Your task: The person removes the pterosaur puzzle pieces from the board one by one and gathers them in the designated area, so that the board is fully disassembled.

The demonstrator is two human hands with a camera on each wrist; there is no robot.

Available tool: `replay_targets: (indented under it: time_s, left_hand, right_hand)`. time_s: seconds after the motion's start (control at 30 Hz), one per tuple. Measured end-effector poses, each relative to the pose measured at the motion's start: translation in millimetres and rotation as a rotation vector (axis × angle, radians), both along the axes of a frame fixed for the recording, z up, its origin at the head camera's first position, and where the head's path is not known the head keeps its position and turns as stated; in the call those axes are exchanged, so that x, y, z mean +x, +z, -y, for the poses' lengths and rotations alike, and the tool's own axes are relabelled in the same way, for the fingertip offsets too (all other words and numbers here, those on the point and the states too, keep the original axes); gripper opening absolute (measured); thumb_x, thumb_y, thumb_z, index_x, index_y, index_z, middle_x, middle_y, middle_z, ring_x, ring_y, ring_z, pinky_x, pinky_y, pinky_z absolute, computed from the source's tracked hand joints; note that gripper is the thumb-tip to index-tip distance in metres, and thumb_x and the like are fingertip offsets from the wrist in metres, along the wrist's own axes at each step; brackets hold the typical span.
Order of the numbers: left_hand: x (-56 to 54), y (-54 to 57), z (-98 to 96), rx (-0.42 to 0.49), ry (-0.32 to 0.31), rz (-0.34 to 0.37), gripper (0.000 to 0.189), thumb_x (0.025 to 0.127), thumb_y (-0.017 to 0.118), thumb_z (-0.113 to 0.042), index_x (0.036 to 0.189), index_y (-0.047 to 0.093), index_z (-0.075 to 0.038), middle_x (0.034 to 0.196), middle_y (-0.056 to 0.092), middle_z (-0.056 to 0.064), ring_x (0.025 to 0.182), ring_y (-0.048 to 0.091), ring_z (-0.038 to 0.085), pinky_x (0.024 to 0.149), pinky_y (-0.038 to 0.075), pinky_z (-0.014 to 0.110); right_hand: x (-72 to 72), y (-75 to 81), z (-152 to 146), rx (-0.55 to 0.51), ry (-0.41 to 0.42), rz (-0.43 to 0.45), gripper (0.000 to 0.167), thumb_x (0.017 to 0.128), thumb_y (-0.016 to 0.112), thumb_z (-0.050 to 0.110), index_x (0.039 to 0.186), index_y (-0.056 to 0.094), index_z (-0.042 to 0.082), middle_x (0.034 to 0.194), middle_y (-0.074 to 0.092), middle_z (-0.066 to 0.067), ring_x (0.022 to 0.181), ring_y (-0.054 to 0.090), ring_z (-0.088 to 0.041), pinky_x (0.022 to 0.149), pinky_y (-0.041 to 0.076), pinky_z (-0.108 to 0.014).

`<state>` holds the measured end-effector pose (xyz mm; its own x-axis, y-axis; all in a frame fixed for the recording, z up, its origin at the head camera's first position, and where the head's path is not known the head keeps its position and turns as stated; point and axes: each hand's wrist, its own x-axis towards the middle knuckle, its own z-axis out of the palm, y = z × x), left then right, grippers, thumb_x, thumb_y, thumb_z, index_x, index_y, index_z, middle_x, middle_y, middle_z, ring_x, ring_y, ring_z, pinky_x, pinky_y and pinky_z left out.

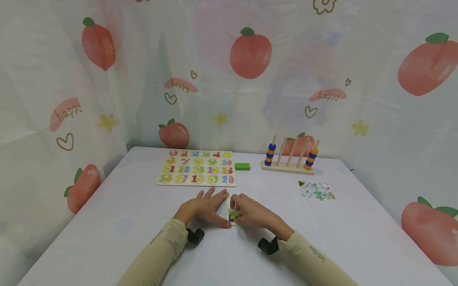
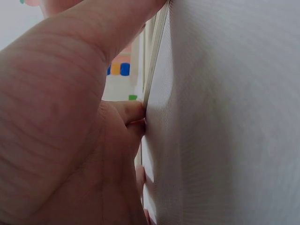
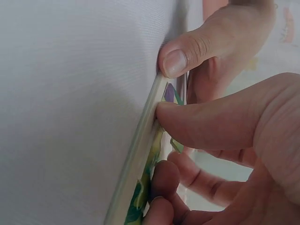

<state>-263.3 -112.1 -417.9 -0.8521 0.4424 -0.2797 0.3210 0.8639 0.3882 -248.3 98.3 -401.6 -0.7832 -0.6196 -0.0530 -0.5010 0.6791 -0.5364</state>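
Note:
A small wooden jigsaw board with a green and purple picture lies on the table, partly covered by my hands. My left hand rests at its left side with fingers spread; the thumb touches the near corner and a fingertip the far one. Over the board, my right hand has its fingers bent and the thumb low at the near edge. In the right wrist view a thin, tilted puzzle piece shows between that thumb and the fingers, mostly hidden. The left wrist view shows the board's edge against my left fingers.
Behind my hands lies a number puzzle board, with a green block beside it. A wooden bead rack with blue and orange beads stands at the back right. Nearer lies a partly assembled jigsaw. Printed curtains surround the table.

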Motion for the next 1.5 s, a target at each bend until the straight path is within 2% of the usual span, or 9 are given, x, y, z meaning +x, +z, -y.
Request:
replay_targets:
  time_s: [0.23,0.43,0.67,0.8,1.03,1.13,1.3,1.5]
  left_hand:
    - [-0.2,-0.2,1.0,-0.002,-0.003,-0.010,0.109,0.087,0.080,-0.066,0.171,0.029,-0.019,0.179,0.018,-0.003,0.165,0.001,0.029,0.130,0.003,0.060]
    - [0.2,-0.3,0.2,0.002,-0.001,-0.005,0.110,0.086,0.081,-0.066,0.171,0.030,-0.019,0.179,0.019,-0.003,0.165,0.002,0.030,0.130,0.002,0.061]
    - [-1.0,-0.8,-0.1,-0.009,0.001,-0.005,0.110,0.087,0.080,-0.066,0.171,0.029,-0.019,0.179,0.018,-0.004,0.165,0.001,0.029,0.130,0.003,0.059]
    - [-0.7,-0.6,0.0,-0.005,0.000,-0.004,0.110,0.086,0.080,-0.067,0.171,0.029,-0.019,0.179,0.018,-0.003,0.165,0.001,0.030,0.130,0.002,0.060]
    - [-1.3,-1.4,-0.5,-0.014,-0.004,0.000,0.110,0.087,0.079,-0.067,0.172,0.028,-0.019,0.179,0.017,-0.004,0.165,0.000,0.029,0.130,0.002,0.060]
    - [0.0,0.7,-0.4,-0.016,-0.001,-0.004,0.111,0.086,0.079,-0.068,0.172,0.028,-0.020,0.179,0.017,-0.005,0.165,0.001,0.028,0.130,0.002,0.059]
    - [1.2,1.5,-0.4,-0.018,0.006,-0.005,0.110,0.086,0.079,-0.069,0.172,0.028,-0.020,0.179,0.018,-0.004,0.165,0.001,0.029,0.130,0.003,0.059]
    - [0.7,-0.2,-1.0,-0.007,0.003,-0.002,0.110,0.086,0.080,-0.067,0.171,0.029,-0.020,0.179,0.018,-0.003,0.165,0.002,0.029,0.130,0.003,0.059]
  right_hand:
    - [-1.1,-1.3,1.1,-0.050,0.032,-0.005,0.032,0.088,0.079,-0.007,0.115,0.065,0.005,0.093,0.061,-0.001,0.089,0.056,-0.021,0.081,0.053,-0.039]
    - [1.0,-0.1,2.1,-0.077,-0.012,0.019,0.030,0.089,0.074,-0.010,0.115,0.067,0.004,0.092,0.061,-0.001,0.088,0.056,-0.020,0.079,0.052,-0.035]
    - [-0.8,-1.9,-3.8,-0.127,-0.034,-0.028,0.018,0.093,0.068,-0.009,0.103,0.071,0.006,0.085,0.060,0.002,0.080,0.054,-0.016,0.071,0.047,-0.031]
    - [-2.3,-1.6,-5.8,-0.161,-0.065,0.017,0.014,0.096,0.070,-0.004,0.104,0.072,0.007,0.084,0.060,0.001,0.081,0.054,-0.017,0.072,0.046,-0.032]
    - [-6.9,1.5,-16.5,-0.225,-0.116,0.074,0.016,0.100,0.066,-0.001,0.110,0.075,0.009,0.088,0.063,-0.001,0.084,0.056,-0.019,0.076,0.049,-0.035]
    - [-8.8,4.3,-23.6,-0.244,-0.131,0.091,0.019,0.102,0.062,-0.001,0.114,0.076,0.006,0.091,0.064,-0.002,0.085,0.055,-0.020,0.076,0.048,-0.035]
    - [-9.6,12.3,-36.1,-0.278,-0.201,0.119,0.025,0.105,0.057,-0.003,0.120,0.076,0.002,0.099,0.067,-0.006,0.089,0.055,-0.022,0.079,0.049,-0.035]
    - [-10.3,20.5,-54.6,-0.269,-0.267,0.099,0.022,0.105,0.057,-0.002,0.122,0.071,0.000,0.104,0.067,-0.008,0.093,0.057,-0.024,0.082,0.053,-0.036]
